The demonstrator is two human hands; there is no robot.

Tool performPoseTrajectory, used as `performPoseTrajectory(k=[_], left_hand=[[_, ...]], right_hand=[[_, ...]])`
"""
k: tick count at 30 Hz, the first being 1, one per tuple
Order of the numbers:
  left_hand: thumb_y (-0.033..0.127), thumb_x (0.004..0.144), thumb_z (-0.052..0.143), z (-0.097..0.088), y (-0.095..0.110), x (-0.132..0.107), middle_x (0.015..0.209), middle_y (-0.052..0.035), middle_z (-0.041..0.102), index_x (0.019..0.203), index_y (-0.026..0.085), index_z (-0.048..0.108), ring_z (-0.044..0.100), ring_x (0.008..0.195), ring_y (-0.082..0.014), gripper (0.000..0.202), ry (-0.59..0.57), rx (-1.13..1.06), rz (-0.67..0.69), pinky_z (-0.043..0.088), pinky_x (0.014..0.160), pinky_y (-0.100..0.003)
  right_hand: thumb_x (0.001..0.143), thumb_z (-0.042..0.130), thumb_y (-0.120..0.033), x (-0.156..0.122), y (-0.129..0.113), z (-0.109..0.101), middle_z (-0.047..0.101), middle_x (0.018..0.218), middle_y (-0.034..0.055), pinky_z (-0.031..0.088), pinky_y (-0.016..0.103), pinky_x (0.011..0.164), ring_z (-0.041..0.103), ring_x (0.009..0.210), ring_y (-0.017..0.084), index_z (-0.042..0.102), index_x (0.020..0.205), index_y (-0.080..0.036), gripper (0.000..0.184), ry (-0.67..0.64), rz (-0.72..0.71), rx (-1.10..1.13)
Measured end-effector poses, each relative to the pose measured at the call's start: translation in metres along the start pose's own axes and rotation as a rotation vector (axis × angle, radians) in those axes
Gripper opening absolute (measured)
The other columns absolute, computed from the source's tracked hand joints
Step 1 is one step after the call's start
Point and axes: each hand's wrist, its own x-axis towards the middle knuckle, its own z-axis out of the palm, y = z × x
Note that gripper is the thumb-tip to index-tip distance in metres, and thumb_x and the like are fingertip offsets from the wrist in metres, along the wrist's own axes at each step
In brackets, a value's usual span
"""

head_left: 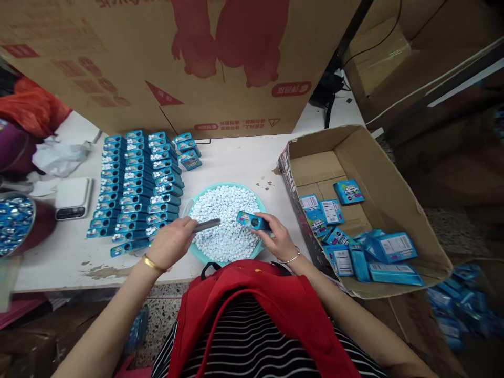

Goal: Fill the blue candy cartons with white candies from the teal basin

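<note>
Spill risk: right hand (280,239) pinches a small blue tin (253,221) over the teal bowl (258,251) of white pellets (226,223) w/ left hand (173,242) fingers closed on a grey scoop (206,225), so a tilt or overfill could scatter pellets onto the table (236,157).

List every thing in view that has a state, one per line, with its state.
left hand: closed on a grey scoop over the bowl
right hand: holding a small blue box, tilted at the bowl's edge
teal bowl: full of small white pellets
blue boxes in rows: lined up on the table
cardboard carton: open, loose blue packs inside
</note>
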Motion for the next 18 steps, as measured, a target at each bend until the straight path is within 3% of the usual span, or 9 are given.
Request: performPoseTrajectory(k=[3,6,9,11,14,18], left_hand=[[0.015,0.084,0.046,0.061,-0.014,0.008,0.091,-0.0100,0.061,0.093,0.017,0.058,0.059,0.088,-0.0244,0.015,-0.081,-0.135,-0.108,0.047,0.076,-0.035],[0.016,0.086,0.043,0.111,0.005,0.031,0.098,-0.0114,0.061,0.099,0.017,0.057,0.058,0.094,-0.0247,0.018,-0.059,-0.230,-0.100,0.047,0.080,-0.036],[0.015,0.087,0.040,0.139,0.029,0.053,0.107,-0.0124,0.059,0.106,0.017,0.054,0.057,0.101,-0.0237,0.023,-0.009,-0.304,-0.071,0.046,0.086,-0.036],[0.012,0.085,0.041,0.147,0.034,0.059,0.112,-0.0124,0.057,0.109,0.016,0.052,0.056,0.104,-0.0227,0.027,0.020,-0.361,-0.048,0.045,0.091,-0.035],[0.014,0.085,0.043,0.144,0.024,0.051,0.109,-0.0096,0.058,0.111,0.018,0.050,0.056,0.101,-0.0199,0.027,0.052,-0.441,-0.012,0.045,0.091,-0.033],[0.029,0.090,0.043,0.114,0.008,0.029,0.098,-0.0058,0.059,0.112,0.019,0.049,0.057,0.089,-0.0168,0.025,0.102,-0.537,0.056,0.047,0.082,-0.030]], right_hand=[[0.086,0.058,-0.033,-0.001,-0.001,-0.011,0.063,0.113,0.0106,0.050,0.041,0.092,0.060,0.106,0.024,0.052,0.120,-0.023,0.036,0.085,0.103,0.011],[0.084,0.060,-0.035,-0.001,0.001,-0.017,0.063,0.112,0.0099,0.050,0.039,0.091,0.061,0.104,0.023,0.053,0.117,-0.022,0.036,0.133,0.175,0.024],[0.083,0.062,-0.035,-0.003,0.005,-0.017,0.062,0.110,0.0097,0.049,0.038,0.092,0.060,0.103,0.023,0.052,0.116,-0.021,0.036,0.172,0.203,0.062],[0.083,0.063,-0.034,-0.004,0.006,-0.016,0.062,0.109,0.0095,0.049,0.038,0.091,0.061,0.102,0.022,0.052,0.115,-0.020,0.036,0.193,0.221,0.086],[0.082,0.063,-0.035,-0.007,0.005,-0.016,0.062,0.108,0.0094,0.050,0.038,0.089,0.061,0.099,0.022,0.052,0.114,-0.021,0.036,0.189,0.236,0.083],[0.085,0.061,-0.032,-0.009,-0.001,-0.020,0.063,0.109,0.0096,0.050,0.038,0.089,0.061,0.101,0.022,0.052,0.116,-0.022,0.034,0.143,0.167,0.000]])
